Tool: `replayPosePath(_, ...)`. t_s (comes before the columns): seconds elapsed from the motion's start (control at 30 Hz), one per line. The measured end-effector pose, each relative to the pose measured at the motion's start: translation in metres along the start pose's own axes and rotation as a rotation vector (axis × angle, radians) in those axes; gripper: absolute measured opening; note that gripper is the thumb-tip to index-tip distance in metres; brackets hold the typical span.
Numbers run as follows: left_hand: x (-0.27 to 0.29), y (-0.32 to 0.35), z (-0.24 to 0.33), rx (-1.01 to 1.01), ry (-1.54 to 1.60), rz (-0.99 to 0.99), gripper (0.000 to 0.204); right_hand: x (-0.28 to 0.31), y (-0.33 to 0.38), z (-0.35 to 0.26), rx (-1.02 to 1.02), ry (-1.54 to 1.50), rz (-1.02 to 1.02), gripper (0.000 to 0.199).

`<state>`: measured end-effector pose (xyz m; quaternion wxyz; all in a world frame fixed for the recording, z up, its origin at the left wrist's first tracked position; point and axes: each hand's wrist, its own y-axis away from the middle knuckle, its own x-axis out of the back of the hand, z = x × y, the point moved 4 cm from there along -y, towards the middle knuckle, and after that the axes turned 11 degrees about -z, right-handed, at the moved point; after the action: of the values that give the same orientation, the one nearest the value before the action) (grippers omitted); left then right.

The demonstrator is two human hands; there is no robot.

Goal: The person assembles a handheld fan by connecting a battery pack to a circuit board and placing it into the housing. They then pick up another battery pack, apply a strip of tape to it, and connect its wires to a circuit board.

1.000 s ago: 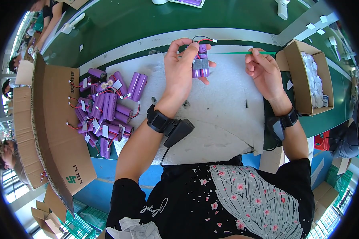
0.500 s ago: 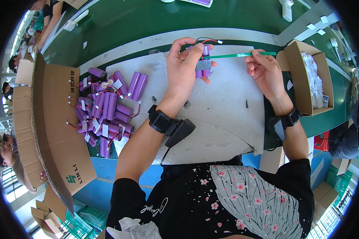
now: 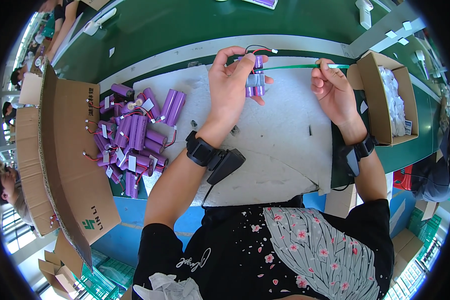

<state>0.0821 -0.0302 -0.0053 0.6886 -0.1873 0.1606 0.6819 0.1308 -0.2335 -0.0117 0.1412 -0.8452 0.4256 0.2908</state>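
Note:
My left hand (image 3: pixel 232 82) grips a small purple battery pack (image 3: pixel 255 80) with red and black wires at its top, held above a white foam mat (image 3: pixel 265 145). My right hand (image 3: pixel 330 87) pinches the end of a thin green strip (image 3: pixel 295 66) that stretches leftward to the pack. Both wrists wear black bands; the left one carries a small black box with a cable.
A pile of several purple battery packs (image 3: pixel 132 135) with wires lies left on the mat. A large open cardboard box (image 3: pixel 60 155) stands at the left, a smaller cardboard box (image 3: pixel 390 100) of white bagged items at the right. Other people sit along the left edge.
Both hands have shifted slightly; the left hand has turned the pack a little while the green strip stays stretched between the hands.

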Motion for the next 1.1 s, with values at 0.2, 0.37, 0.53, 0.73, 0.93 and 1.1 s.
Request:
replayPosePath(0.2, -0.0018, 0.0, 0.0004, 0.006, -0.032, -0.011, 0.026, -0.0007, 0.0016, 0.0013, -0.016, -0.035, 0.026, 0.019)
replayPosePath(0.37, -0.0018, 0.0002, 0.0003, 0.004, -0.033, -0.017, 0.026, 0.0, 0.0003, 0.0025, -0.009, 0.008, 0.018, 0.021)
replayPosePath(0.53, -0.0018, 0.0004, 0.0009, 0.009, -0.014, 0.001, 0.026, -0.0031, -0.0001, 0.002, -0.012, 0.098, 0.019, 0.024)
replayPosePath(0.73, -0.0007, 0.0001, -0.0012, 0.008, -0.079, -0.014, 0.024, -0.0025, -0.0001, 0.0015, -0.014, 0.156, 0.054, 0.028)
replayPosePath(0.93, -0.0014, 0.0003, -0.0017, -0.001, -0.106, -0.031, 0.027, -0.0032, 0.0018, 0.0, -0.015, 0.179, 0.145, 0.028)
replayPosePath(1.1, -0.0025, 0.0006, -0.0009, 0.02, -0.047, -0.016, 0.028, -0.0006, 0.0017, 0.0001, -0.011, 0.166, 0.123, 0.027)
